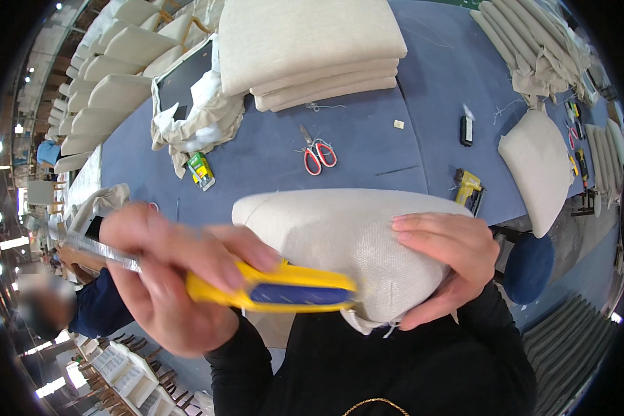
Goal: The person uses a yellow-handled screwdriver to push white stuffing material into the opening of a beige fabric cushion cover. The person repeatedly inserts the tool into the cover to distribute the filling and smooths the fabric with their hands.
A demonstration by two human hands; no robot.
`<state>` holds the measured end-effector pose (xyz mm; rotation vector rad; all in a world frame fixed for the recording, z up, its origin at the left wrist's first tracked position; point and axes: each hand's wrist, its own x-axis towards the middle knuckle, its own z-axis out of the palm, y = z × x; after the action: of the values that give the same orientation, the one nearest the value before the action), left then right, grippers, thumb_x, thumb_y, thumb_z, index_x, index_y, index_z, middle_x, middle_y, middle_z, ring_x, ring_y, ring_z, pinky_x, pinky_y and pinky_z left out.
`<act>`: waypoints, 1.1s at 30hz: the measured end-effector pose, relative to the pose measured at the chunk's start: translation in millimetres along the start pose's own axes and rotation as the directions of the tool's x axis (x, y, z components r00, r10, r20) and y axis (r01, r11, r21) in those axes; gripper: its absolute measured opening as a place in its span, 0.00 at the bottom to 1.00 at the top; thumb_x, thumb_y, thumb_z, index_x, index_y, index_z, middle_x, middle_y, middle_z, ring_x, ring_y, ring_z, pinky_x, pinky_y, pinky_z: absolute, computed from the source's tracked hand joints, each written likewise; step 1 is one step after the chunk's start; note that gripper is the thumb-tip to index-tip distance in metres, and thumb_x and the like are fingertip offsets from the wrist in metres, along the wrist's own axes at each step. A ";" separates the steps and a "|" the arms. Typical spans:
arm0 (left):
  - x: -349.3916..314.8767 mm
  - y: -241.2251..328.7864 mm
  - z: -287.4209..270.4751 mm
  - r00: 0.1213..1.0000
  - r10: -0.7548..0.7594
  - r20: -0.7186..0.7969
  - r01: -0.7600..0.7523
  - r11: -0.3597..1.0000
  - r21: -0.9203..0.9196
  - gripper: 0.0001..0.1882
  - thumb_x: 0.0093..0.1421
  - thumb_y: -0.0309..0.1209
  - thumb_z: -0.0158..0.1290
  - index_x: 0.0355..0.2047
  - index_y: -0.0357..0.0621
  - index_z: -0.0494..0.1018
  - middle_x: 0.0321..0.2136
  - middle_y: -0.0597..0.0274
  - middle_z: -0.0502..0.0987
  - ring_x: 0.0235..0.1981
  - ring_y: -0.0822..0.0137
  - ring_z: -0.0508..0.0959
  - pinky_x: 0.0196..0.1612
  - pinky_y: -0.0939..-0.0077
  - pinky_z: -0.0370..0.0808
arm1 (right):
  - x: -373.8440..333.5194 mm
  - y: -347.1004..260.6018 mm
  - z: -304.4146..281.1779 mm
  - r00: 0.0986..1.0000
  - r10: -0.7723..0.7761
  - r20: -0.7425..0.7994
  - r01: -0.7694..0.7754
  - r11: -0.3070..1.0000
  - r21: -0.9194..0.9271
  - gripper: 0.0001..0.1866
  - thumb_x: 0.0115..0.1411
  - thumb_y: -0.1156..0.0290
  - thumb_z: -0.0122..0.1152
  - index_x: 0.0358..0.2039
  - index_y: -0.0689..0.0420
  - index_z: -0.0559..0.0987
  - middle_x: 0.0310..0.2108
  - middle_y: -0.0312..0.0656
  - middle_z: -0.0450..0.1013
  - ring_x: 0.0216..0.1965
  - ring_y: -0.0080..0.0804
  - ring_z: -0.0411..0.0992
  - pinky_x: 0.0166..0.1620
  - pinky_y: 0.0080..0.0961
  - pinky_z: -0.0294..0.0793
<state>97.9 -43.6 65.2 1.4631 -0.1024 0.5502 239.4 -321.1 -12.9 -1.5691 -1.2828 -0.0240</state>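
Held across the front of me is a cream fabric-covered seat cushion (305,215), tilted, its rounded corner toward me and loose threads at its lower edge. My right hand (454,267) is closed around that corner, fingers spread over the cloth. My left hand (177,270), blurred by motion, is wrapped round a knife-like tool (301,295) with a yellow-and-blue handle. Its thin metal blade points away to the left, and the handle's end overlaps the cushion near the lower edge; whether it touches cannot be told.
On the blue-grey table (367,152) lie red-handled scissors (319,152), a green-and-yellow box (201,171), a yellow staple gun (469,191) and a black object (466,130). Stacked cushions (312,48) stand behind. A blue stool (529,269) is at right; a person (100,305) is at left.
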 end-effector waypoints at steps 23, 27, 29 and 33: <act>36.1 -132.9 81.2 0.611 0.197 0.767 -0.054 0.977 -0.208 0.31 0.51 0.49 0.76 0.53 0.49 0.86 0.65 0.45 0.77 0.72 0.38 0.68 0.68 0.38 0.65 | -54.4 34.4 -3.1 0.866 0.183 -0.465 -0.086 0.971 0.222 0.19 0.72 0.62 0.56 0.34 0.64 0.85 0.30 0.48 0.84 0.31 0.41 0.81 0.40 0.38 0.74; 35.9 -133.5 101.4 0.524 0.299 0.798 -0.053 0.946 -0.319 0.28 0.48 0.46 0.77 0.51 0.57 0.87 0.67 0.46 0.76 0.74 0.36 0.64 0.64 0.36 0.62 | -63.3 32.6 1.3 0.857 0.154 -0.492 -0.070 0.980 0.186 0.18 0.72 0.62 0.57 0.37 0.65 0.84 0.29 0.47 0.83 0.29 0.40 0.77 0.40 0.40 0.75; 35.3 -134.9 104.4 0.514 0.300 0.804 -0.021 0.941 -0.337 0.27 0.48 0.43 0.78 0.50 0.59 0.88 0.67 0.47 0.76 0.74 0.35 0.64 0.64 0.37 0.60 | -64.8 33.5 3.9 0.854 0.136 -0.502 -0.054 0.983 0.174 0.17 0.72 0.62 0.58 0.38 0.65 0.84 0.30 0.47 0.82 0.28 0.40 0.76 0.40 0.40 0.75; 28.8 -148.2 105.4 0.518 0.376 0.769 -0.003 0.899 -0.437 0.27 0.47 0.40 0.78 0.50 0.59 0.88 0.66 0.48 0.77 0.74 0.34 0.64 0.66 0.37 0.56 | -65.5 34.8 10.5 0.833 0.134 -0.536 -0.047 0.984 0.173 0.16 0.72 0.63 0.58 0.39 0.65 0.83 0.30 0.48 0.82 0.28 0.40 0.76 0.39 0.40 0.75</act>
<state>211.7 -137.4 -45.1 1.2007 -1.1219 -0.0776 230.8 -354.5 -79.4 -1.3524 -0.7365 -0.2896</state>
